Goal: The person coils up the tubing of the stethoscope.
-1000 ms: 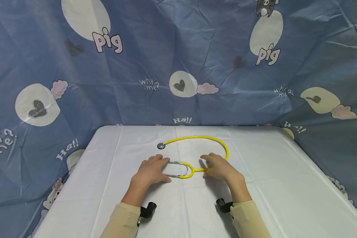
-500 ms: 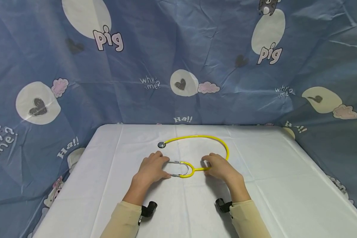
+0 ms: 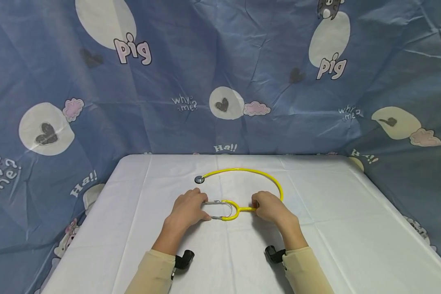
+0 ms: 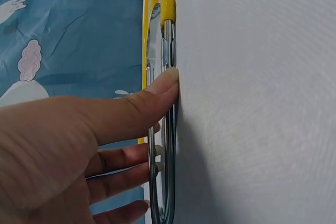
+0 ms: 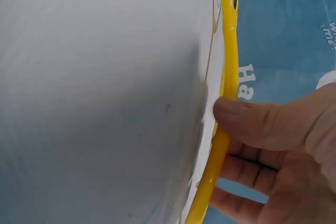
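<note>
- where's the stethoscope (image 3: 239, 210)?
- lying on the white table (image 3: 353, 245), its tubing looping round the far side to the chestpiece (image 3: 199, 179).
- and the grip?
- the left hand (image 3: 187, 208) spans the metal ear tubes (image 4: 169, 48), thumb at the near one, fingers at the far one. the right hand (image 3: 273, 207) pinches the yellow tubing (image 5: 212, 166) near the fork, thumb against fingers.
- any advice?
- the metal looks springy, so i'd squeeze it lightly and evenly, lest it twist. hold both hands level, and leave slack in the loop, or the chestpiece may drag.
</note>
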{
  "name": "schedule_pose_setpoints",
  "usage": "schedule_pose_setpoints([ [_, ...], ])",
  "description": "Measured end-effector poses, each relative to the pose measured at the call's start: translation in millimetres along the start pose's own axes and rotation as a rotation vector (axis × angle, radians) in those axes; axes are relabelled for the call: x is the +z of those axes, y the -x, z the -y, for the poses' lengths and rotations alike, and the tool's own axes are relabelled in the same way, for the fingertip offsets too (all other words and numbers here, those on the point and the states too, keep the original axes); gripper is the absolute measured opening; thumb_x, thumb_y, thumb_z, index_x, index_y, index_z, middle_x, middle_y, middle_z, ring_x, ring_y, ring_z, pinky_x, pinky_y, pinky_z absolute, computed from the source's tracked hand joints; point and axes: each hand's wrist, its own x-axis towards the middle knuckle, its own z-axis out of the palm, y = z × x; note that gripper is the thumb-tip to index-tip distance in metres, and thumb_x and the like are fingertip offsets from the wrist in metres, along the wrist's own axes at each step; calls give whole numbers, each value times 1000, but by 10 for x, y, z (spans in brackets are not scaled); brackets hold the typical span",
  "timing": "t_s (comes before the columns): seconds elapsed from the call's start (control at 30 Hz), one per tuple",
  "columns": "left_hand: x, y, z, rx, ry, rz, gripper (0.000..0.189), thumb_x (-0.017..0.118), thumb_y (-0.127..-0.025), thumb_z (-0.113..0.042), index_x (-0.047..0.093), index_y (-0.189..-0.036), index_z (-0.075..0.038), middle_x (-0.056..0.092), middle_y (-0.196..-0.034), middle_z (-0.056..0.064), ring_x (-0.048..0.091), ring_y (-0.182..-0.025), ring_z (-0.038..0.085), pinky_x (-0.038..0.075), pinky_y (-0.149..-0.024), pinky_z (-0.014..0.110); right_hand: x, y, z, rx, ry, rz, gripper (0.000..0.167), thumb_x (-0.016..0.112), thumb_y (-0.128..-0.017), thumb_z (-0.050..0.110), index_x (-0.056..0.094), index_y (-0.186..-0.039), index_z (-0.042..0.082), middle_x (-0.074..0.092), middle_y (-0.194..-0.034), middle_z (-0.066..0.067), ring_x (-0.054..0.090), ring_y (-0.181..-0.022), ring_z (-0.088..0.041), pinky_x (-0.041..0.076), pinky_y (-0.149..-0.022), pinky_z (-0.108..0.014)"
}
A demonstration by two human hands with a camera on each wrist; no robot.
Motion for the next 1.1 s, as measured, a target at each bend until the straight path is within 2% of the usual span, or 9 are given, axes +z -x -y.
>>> schedule_pose_setpoints([
  [0.23,-13,-16,-43,13,9,17,57,93,-63,-41,72,-109,-15,61,-101,2,57,-90,20,49,-78,38,-32,13,-53,-13,21,-80,19,56,-81,-7,64,-79,10,61,-80,-1,53,-76,-17,47,-76,-34],
  [0.37,-4,-16,-40,16,10,28,61,92,-64,-43,71,-114,-15,62,-107,3,58,-97,22,49,-82,41,-50,14,-59,-18,8,-107,18,56,-85,-4,60,-77,11,59,-78,-1,51,-73,-17,45,-73,-33],
  [0.53,7,6,-12,-9,33,28,61,92,-65,-42,71,-116,-15,63,-108,2,61,-99,22,51,-84,41,-57,-13,-29,-28,-15,-114,16,58,-84,-3,60,-78,11,58,-78,-1,50,-72,-16,44,-71,-31],
  [0.8,-6,-15,0,7,104,6,44,89,-70,-37,74,-105,-16,65,-95,-3,58,-82,13,50,-74,36,-100,-6,-29,-22,-15,-138,13,63,-85,0,60,-79,12,58,-79,-1,51,-74,-16,45,-73,-32],
  [0.97,-6,-49,-4,9,164,7,32,87,-73,-34,74,-94,-14,61,-89,-1,53,-73,14,46,-70,32,-103,-5,-56,-24,-16,-146,11,64,-84,0,61,-80,10,58,-78,-1,51,-74,-16,45,-73,-33],
  [1.1,-4,-61,1,10,201,4,28,85,-76,-31,75,-95,-13,60,-83,-2,52,-70,13,45,-66,30,-97,-11,-58,-18,-22,-141,10,65,-84,0,61,-80,9,57,-79,-1,51,-75,-17,44,-73,-33],
])
